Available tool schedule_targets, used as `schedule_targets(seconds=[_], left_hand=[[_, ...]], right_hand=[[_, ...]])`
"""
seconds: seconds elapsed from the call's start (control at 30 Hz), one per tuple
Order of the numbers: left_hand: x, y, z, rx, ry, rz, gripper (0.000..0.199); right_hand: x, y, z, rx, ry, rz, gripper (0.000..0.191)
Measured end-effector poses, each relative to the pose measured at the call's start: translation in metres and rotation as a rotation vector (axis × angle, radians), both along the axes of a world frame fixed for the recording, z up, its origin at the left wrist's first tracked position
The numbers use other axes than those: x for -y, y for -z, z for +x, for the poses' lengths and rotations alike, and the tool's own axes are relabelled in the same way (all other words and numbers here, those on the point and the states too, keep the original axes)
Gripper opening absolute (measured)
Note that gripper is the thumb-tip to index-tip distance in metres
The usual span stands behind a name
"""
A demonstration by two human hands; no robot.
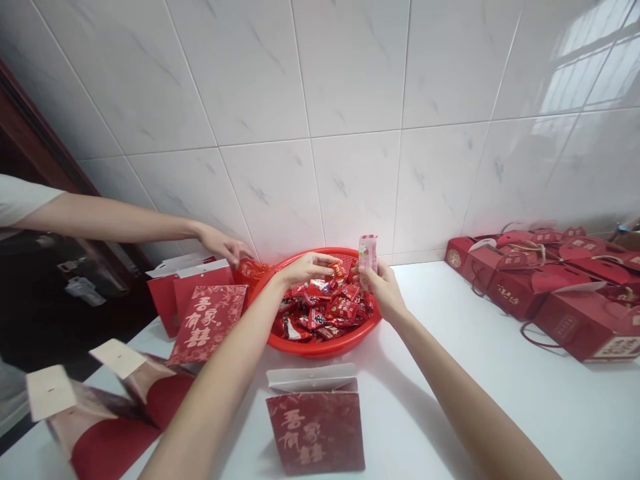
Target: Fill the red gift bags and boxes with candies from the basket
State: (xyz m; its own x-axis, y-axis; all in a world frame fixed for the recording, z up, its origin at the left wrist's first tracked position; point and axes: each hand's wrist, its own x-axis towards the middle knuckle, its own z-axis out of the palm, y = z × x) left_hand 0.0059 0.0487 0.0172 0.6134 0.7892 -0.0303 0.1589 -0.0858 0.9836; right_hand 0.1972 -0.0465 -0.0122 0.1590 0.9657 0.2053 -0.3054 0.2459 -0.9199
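A red plastic basket (320,349) full of wrapped candies (335,308) stands against the tiled wall. Over its left side, my left hand (311,267) pinches a small red and gold wrapped candy (338,269). At the right rim my right hand (381,288) holds up a pink and white candy packet (369,253) between thumb and fingers. Nearer to me, between my forearms, a dark red gift box (320,430) stands with its top flaps up; its inside is hidden from this angle.
Several closed red gift boxes (530,287) with cord handles sit on the right. More boxes with raised flaps (210,323) stand on the left. A co-worker's hand (227,245) reaches in from the left to a red mesh bag (253,271) beside the basket.
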Motion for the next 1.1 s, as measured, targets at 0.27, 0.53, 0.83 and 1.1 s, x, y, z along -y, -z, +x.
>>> schedule_targets(seconds=[0.27, 0.53, 0.83, 1.1], left_hand=[[0.015, -0.008, 0.011, 0.064, 0.108, 0.05, 0.051], [0.024, -0.015, 0.016, -0.001, 0.16, 0.107, 0.059], [0.018, -0.008, 0.012, -0.36, 0.039, 0.23, 0.039], [0.018, -0.002, 0.012, -0.771, 0.057, 0.307, 0.021]], right_hand=[[0.002, -0.004, 0.003, -0.026, -0.102, -0.026, 0.033], [0.0, -0.001, 0.004, -0.003, -0.13, -0.013, 0.039], [0.001, -0.002, 0.002, 0.078, -0.023, -0.002, 0.026], [0.003, -0.003, 0.002, 0.147, 0.019, 0.011, 0.024]])
